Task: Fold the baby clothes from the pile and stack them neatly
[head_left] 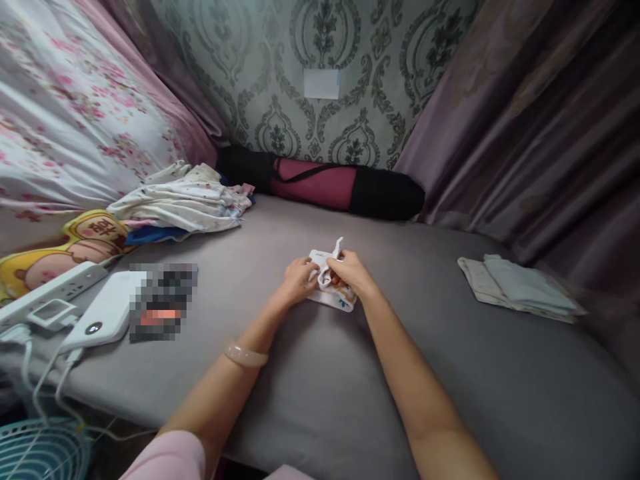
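A flat white rectangular thing with a coloured print (336, 303) lies on the grey sheet between my hands; its exact kind is unclear. Over it is a looped white cable (325, 279), one end of which sticks up past my fingers. My right hand (350, 270) is closed, pinching the cable between thumb and fingers. On the other side, my left hand (301, 277) has its fingers curled at the loop and the edge of the flat thing. Part of both things is hidden by my fingers, so what exactly the left fingertips grip is hard to see.
To the left are a power strip (65, 290), a white power bank (107, 313), and a blurred-out item (164, 303). Crumpled clothes (185, 200) lie behind them. A black and red long bag (320, 183) rests along the wall. Folded cloths (520, 287) are at right.
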{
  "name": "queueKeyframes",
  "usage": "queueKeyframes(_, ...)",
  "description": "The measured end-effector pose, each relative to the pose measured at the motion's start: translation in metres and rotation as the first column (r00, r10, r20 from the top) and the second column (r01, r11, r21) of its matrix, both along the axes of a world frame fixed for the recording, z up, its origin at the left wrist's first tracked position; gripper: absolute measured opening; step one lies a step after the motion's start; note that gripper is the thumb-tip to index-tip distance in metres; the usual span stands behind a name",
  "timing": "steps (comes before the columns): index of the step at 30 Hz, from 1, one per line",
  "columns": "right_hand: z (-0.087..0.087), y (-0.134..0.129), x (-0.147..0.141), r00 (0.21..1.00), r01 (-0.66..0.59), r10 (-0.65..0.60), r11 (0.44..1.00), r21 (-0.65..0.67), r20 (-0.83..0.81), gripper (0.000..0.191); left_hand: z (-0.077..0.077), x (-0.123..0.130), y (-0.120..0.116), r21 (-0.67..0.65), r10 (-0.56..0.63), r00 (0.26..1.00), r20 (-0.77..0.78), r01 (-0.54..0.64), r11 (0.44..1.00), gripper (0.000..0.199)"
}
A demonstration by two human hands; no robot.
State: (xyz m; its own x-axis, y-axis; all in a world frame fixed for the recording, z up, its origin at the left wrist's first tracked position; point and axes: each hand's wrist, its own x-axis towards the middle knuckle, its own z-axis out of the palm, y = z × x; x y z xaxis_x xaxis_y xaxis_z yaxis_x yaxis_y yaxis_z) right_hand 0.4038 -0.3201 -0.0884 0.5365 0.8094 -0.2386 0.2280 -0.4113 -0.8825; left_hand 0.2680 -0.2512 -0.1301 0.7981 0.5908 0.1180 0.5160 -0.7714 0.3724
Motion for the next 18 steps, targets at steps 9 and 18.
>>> queueKeyframes(9, -0.020, 0.030, -0.034, 0.908, -0.034, 0.099, 0.986, -0.164, 0.407, 0.018, -0.005, -0.009, 0.018, -0.285, 0.373, 0.928, 0.013, -0.354, 0.891, 0.047)
queueKeyframes(18, -0.029, 0.033, -0.031, 0.973, -0.146, 0.168, 0.979, -0.143, 0.158, 0.030, -0.011, -0.006, 0.024, -0.293, 0.434, 0.900, -0.033, -0.424, 0.857, 0.067)
